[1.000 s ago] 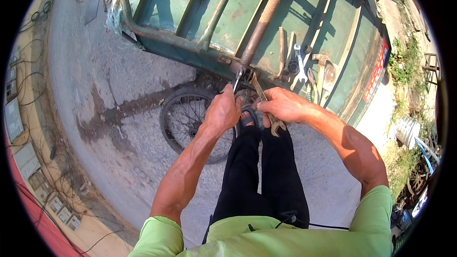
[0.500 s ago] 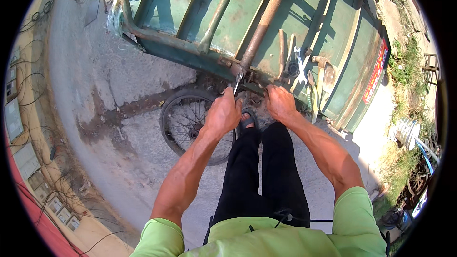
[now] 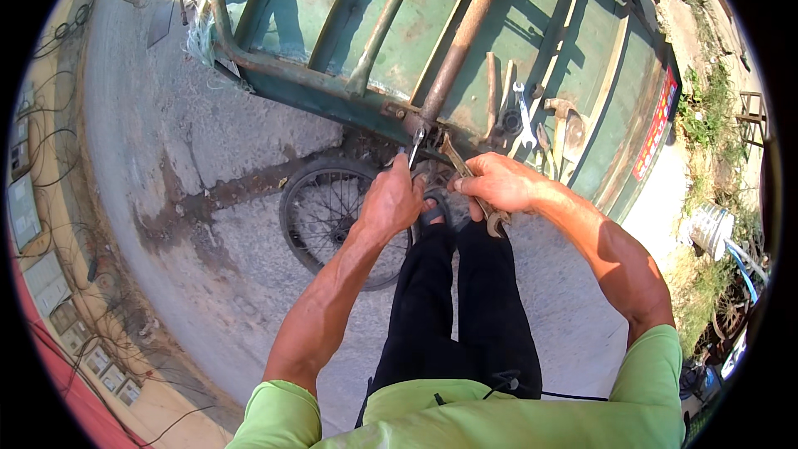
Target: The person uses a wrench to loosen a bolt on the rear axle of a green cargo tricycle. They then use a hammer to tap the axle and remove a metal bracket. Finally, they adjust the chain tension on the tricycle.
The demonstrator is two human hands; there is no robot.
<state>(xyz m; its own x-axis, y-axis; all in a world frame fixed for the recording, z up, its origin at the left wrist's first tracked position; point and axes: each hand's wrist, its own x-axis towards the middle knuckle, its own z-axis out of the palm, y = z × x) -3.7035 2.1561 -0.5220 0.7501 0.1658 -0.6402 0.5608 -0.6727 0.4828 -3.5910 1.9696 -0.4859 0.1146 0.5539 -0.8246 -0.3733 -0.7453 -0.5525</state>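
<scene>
My left hand (image 3: 392, 196) is closed on a shiny silver tool (image 3: 416, 144), whose upper end meets the bracket (image 3: 414, 120) at the foot of the rusty shaft (image 3: 460, 41). My right hand (image 3: 500, 185) grips a large worn open-ended wrench (image 3: 453, 157); its upper end is beside the bracket, its open jaw sticks out below my fingers. To the right, on the green metal underside of a cart (image 3: 283, 8), lie a shiny wrench (image 3: 524, 112), a hammer (image 3: 564, 112) and several other hand tools.
A spoked wheel (image 3: 317, 224) lies on the concrete ground (image 3: 166, 158) below, beside my sandaled foot (image 3: 432, 211). Cables and panels (image 3: 46, 283) run along the left side. Weeds (image 3: 705, 116), a white container (image 3: 709, 229) and assorted clutter line the right edge.
My right hand, higher half a second ago, has swung back down and rightward with the wrench, close to where it was a second ago. My left hand has barely moved.
</scene>
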